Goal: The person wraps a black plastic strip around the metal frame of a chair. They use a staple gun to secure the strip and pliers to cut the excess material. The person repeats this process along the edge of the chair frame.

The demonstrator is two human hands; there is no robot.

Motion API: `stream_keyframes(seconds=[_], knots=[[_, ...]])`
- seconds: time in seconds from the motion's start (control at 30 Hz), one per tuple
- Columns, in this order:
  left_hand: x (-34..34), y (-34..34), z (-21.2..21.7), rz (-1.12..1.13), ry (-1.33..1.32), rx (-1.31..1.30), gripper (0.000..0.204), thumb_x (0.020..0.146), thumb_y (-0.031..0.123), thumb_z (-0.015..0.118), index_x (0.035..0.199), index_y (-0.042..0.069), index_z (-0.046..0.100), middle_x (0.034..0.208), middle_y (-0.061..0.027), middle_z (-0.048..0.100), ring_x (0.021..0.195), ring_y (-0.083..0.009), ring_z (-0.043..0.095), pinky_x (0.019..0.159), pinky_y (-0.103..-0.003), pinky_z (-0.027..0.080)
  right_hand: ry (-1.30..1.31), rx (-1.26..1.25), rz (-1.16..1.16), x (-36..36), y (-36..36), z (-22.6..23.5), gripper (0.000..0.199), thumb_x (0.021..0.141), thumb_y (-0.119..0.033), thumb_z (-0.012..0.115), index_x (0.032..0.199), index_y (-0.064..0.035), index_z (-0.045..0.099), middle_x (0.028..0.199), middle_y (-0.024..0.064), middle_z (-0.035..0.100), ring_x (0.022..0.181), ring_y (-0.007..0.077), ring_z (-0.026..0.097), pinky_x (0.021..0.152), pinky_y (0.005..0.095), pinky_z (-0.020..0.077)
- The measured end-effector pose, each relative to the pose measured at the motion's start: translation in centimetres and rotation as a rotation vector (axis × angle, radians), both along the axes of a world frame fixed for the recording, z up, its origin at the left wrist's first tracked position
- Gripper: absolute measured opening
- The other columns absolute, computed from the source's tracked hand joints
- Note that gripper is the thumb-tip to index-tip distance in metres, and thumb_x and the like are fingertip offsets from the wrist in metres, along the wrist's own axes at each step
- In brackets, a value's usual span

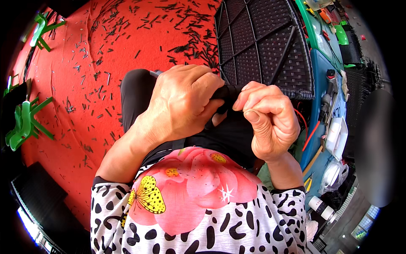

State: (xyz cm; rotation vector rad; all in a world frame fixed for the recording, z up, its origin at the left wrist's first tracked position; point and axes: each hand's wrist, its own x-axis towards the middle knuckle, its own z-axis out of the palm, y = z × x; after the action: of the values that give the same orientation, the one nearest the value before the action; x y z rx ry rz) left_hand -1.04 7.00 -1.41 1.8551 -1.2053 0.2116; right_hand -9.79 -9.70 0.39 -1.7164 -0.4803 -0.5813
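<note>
My left hand (182,101) is closed, its fingers curled toward the middle of the view over my lap. A small black piece (227,93) shows between my two hands, against the left fingertips; its kind is hard to tell against the dark clothing. My right hand (272,120) is also closed, thumb and forefinger pinched together. Whatever is in that pinch is too small or hidden to name. Just beyond both hands stands a black woven rattan panel (262,46) with dark frame bars, its near edge close to my right fingers.
Black strip scraps (196,44) litter the red floor covering (139,29). Green stools (27,120) stand at the left. Along the right, a blue bench (315,122) carries a power tool (326,99), a white tray (337,137) and a plastic bag (334,175). An orange-red cable (311,135) hangs beside it.
</note>
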Motion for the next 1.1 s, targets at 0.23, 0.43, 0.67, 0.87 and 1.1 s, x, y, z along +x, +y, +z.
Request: stream_keyframes(seconds=[0.23, 0.43, 0.67, 0.87, 1.1], knots=[[-0.3, -0.2, -0.2, 0.069, -0.024, -0.055, 0.030, 0.055, 0.008, 0.076, 0.081, 0.003, 0.060, 0.070, -0.0111, 0.058, 0.060, -0.0294, 0.057, 0.056, -0.036, 0.045, 0.139, -0.187, -0.020, 3.1, -0.5, 1.7, 0.014, 0.082, -0.002, 0.065, 0.077, -0.0008, 0.052, 0.070, 0.0101, 0.054, 0.059, 0.0217, 0.056, 0.054, 0.0292, 0.0445], [-0.1, -0.1, -0.5, 0.091, -0.051, -0.087, 0.033, 0.053, 0.008, 0.077, 0.080, 0.002, 0.060, 0.070, -0.0102, 0.059, 0.060, -0.0262, 0.058, 0.055, -0.034, 0.045, 0.401, -0.243, -0.013, 6.1, -0.6, 2.4, 0.018, 0.080, -0.005, 0.067, 0.073, -0.0005, 0.051, 0.061, 0.0100, 0.052, 0.053, 0.0205, 0.052, 0.050, 0.0308, 0.0416], [0.2, -0.1, -0.7, 0.072, -0.071, -0.112, 0.035, 0.053, 0.010, 0.078, 0.082, 0.000, 0.060, 0.070, -0.0113, 0.058, 0.059, -0.0262, 0.058, 0.055, -0.034, 0.044, 0.611, -0.327, 0.075, 7.8, -1.0, 1.8, 0.018, 0.082, -0.008, 0.064, 0.072, 0.0011, 0.052, 0.056, 0.0094, 0.052, 0.046, 0.0160, 0.054, 0.043, 0.0313, 0.0415], [0.2, -0.4, -0.5, 0.055, -0.080, -0.129, 0.037, 0.057, 0.011, 0.077, 0.088, -0.002, 0.063, 0.070, -0.0106, 0.059, 0.057, -0.0244, 0.056, 0.053, -0.034, 0.042, 0.863, -0.331, 0.111, 8.3, -1.3, 2.2, 0.021, 0.083, -0.010, 0.061, 0.070, 0.0022, 0.051, 0.056, 0.0072, 0.054, 0.040, 0.0141, 0.053, 0.031, 0.0314, 0.0441], [0.5, -0.2, -0.7, -0.007, -0.130, -0.086, 0.034, 0.060, 0.011, 0.074, 0.090, -0.002, 0.065, 0.070, -0.0097, 0.058, 0.056, -0.0231, 0.055, 0.051, -0.034, 0.040, 0.719, -0.298, 0.229, 8.5, -2.4, 1.3, 0.017, 0.084, -0.012, 0.061, 0.081, 0.0041, 0.055, 0.064, 0.0094, 0.059, 0.057, 0.0135, 0.060, 0.039, 0.0290, 0.0497]])
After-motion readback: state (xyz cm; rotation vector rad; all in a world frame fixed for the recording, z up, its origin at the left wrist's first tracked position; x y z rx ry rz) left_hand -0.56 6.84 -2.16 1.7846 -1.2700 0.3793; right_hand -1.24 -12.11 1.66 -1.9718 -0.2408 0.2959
